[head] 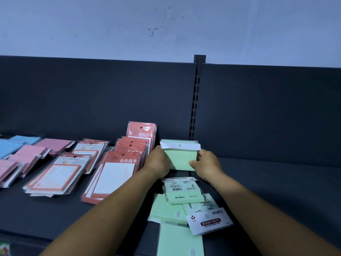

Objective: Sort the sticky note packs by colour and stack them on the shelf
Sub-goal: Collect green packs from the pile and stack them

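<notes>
We hold green packs upright at the shelf's back

Our left hand (156, 161) and right hand (206, 165) grip the stack of green sticky note packs (180, 156) from both sides on the shelf (276, 182), beside red packs (129, 163).

— What does the room look like?
— A pale bluish-white wall (166, 24) fills the top, marked with dark scuffs (162, 24) near the middle. Below it stands a dark grey shelving back panel (92, 93).
— Anything else?
— A slotted metal upright (195, 100) divides the panels, above a dark shelf surface (276, 182). Light is dim.
</notes>
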Demonstrator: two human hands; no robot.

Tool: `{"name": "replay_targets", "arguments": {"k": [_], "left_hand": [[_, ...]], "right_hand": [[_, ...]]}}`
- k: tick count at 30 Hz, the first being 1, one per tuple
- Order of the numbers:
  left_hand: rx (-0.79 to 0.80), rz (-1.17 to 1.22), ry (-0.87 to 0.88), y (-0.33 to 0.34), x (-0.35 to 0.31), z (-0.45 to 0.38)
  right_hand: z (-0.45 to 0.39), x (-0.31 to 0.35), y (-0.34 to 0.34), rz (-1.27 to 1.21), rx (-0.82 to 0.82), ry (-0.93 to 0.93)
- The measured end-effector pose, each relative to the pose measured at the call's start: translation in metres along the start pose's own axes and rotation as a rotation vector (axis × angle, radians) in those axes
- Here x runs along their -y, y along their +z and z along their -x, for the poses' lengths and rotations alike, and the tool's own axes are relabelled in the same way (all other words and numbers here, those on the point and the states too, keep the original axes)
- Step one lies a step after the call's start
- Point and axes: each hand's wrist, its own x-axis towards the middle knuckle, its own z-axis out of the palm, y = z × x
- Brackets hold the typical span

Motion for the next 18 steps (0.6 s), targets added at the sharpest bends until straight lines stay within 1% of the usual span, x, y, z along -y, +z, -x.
{"name": "replay_targets", "arguments": {"k": [3,6,9,11,14,18], "left_hand": [[-0.03,-0.061,-0.016,0.003,-0.002,-0.011],[-0.054,-0.067,-0.04,0.007,-0.005,-0.019],[-0.051,-0.105,-0.023,0.011,-0.006,-0.025],[-0.052,-0.078,-0.026,0.012,-0.007,-0.029],[-0.054,-0.063,-0.028,0.011,-0.01,-0.03],[-0.02,-0.082,-0.042,0.009,-0.013,-0.028]], "right_hand": [[-0.01,0.001,0.004,0.013,-0.028,0.004],[-0.018,0.0,0.008,-0.023,-0.056,0.015],[-0.022,-0.001,0.01,-0.043,-0.086,0.011],[-0.023,-0.001,0.011,-0.047,-0.1,0.004],[-0.024,-0.001,0.011,-0.043,-0.101,0.005],[-0.025,0.001,0.009,-0.015,-0.075,0.01]]}}
